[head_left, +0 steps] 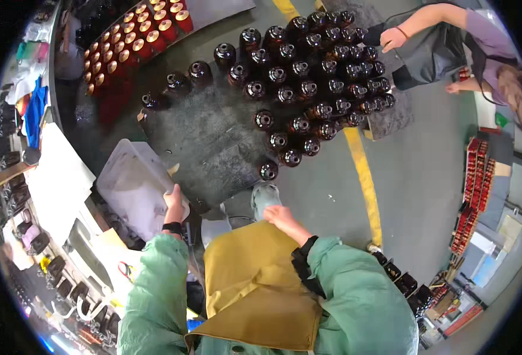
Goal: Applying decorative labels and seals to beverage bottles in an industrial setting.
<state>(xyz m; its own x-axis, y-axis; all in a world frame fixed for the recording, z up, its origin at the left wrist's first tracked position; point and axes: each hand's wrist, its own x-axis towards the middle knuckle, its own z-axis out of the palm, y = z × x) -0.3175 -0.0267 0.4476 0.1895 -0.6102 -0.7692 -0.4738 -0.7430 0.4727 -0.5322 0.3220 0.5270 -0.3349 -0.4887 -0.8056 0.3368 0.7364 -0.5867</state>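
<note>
My left hand (174, 202) is closed on the near right rim of a translucent plastic tub (132, 192), which stands tilted beside my left knee. Over my right knee, next to the edge of my tan apron (252, 266), my right hand (284, 220) is closed with its fingers curled. Whatever it may hold is hidden. Beyond my knees stand many dark, glossy, dome-topped parts (278, 75), each with a small hole on top. The nearest one (268, 171) is just ahead of my right knee.
A dark mat (204, 142) lies under the parts. Red parts with gold tops (137, 44) stand at the far left. Another person's hand (393, 39) is near the parts' far right. A yellow line (363, 177) crosses the floor. A cluttered bench (65, 183) runs along my left.
</note>
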